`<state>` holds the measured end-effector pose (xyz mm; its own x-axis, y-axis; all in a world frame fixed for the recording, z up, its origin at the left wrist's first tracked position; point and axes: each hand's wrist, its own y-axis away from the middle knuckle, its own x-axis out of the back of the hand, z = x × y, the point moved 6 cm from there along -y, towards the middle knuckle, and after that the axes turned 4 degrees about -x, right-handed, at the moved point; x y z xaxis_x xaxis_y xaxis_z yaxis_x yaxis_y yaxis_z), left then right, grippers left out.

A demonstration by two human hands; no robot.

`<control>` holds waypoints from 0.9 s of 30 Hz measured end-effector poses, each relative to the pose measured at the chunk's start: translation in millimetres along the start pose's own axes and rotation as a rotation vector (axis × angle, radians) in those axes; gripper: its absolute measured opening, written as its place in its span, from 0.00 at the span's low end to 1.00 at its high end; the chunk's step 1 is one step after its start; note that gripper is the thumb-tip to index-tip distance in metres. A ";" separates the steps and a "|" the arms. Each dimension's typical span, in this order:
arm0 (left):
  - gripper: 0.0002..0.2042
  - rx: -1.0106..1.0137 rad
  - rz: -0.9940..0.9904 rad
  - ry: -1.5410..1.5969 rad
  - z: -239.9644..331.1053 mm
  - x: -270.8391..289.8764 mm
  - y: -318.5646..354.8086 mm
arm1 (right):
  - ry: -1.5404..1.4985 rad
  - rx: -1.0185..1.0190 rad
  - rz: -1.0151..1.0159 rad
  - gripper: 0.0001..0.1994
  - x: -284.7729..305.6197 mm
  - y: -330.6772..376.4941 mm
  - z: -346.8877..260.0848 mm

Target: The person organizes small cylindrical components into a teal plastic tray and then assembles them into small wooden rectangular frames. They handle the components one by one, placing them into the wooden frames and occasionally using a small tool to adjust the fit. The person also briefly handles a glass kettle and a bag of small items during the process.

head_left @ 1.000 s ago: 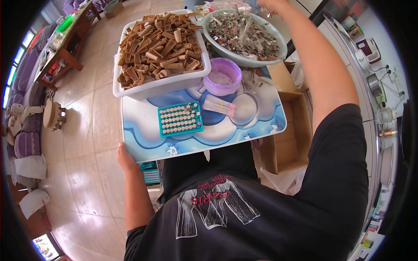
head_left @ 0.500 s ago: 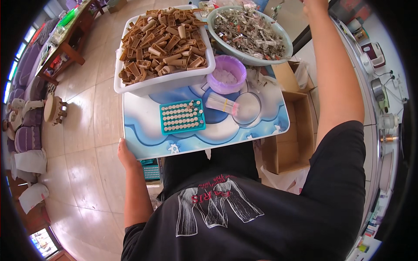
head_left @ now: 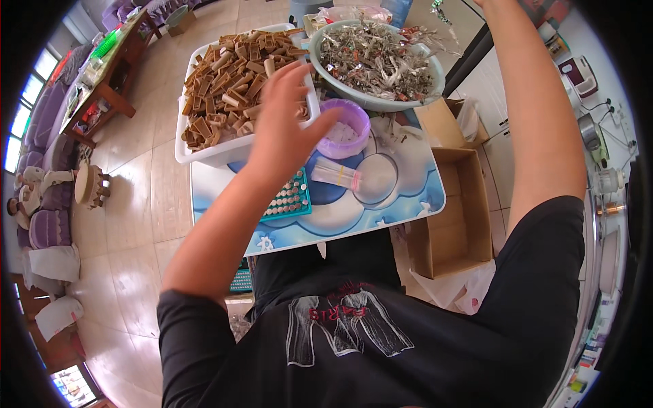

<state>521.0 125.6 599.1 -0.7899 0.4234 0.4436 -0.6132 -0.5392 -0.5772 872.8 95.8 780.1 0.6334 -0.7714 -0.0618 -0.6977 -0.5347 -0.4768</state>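
Note:
My left hand (head_left: 282, 112) is raised over the front right edge of a white bin (head_left: 246, 145), fingers apart and thumb out, with nothing in it. Brown, hollow, half-round pieces (head_left: 221, 81) are heaped in the bin. Below my left forearm lies a teal rack (head_left: 294, 209) of small round-topped pale pieces, partly covered by the arm. My right forearm (head_left: 524, 75) stretches to the top edge, where the hand is cut off. Left of that wrist, a shiny twisted strip (head_left: 439, 9) shows near the top edge.
A pale basin (head_left: 320, 73) of silvery crinkled strips (head_left: 377, 61) stands behind a purple-lined tub (head_left: 347, 139) of small clear bits. Banded clear strips (head_left: 335, 173) lie on the blue-patterned table (head_left: 408, 187). An open cardboard box (head_left: 459, 231) stands at its right.
My left hand has left the table's left edge and risen to the right, over the bin. My right arm stays stretched toward the top edge. The whole view has shifted slightly.

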 end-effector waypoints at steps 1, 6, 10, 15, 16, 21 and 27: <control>0.35 0.098 -0.071 0.092 -5.4 -24.3 -20.2 | 0.008 0.006 -0.011 0.06 -2.2 -0.6 -1.9; 0.39 0.125 0.082 0.077 -31.4 -100.0 -120.2 | -0.055 0.037 -0.047 0.06 -22.4 -5.1 -22.1; 0.26 0.413 -0.202 0.701 -70.5 -148.6 -159.7 | -0.034 -0.036 0.007 0.06 -30.8 22.8 -26.0; 0.11 0.630 -0.089 0.842 -119.0 -145.6 -148.6 | 0.368 -0.183 -0.199 0.06 -44.7 32.8 122.7; 0.10 0.670 -0.104 0.872 -117.5 -145.8 -147.5 | 0.389 -0.187 -0.218 0.07 -38.1 34.7 128.5; 0.10 0.673 -0.027 0.795 -120.7 -124.6 -151.9 | 0.194 -0.167 -0.018 0.06 -15.5 36.8 104.4; 0.11 0.563 -0.175 0.698 -132.3 -119.1 -154.1 | 0.073 -0.147 0.171 0.07 15.0 17.0 94.4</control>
<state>710.2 254.6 544.5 -0.6150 0.7782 -0.1274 -0.7807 -0.6236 -0.0401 902.1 107.7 688.2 0.4799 -0.8750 -0.0640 -0.8373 -0.4349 -0.3313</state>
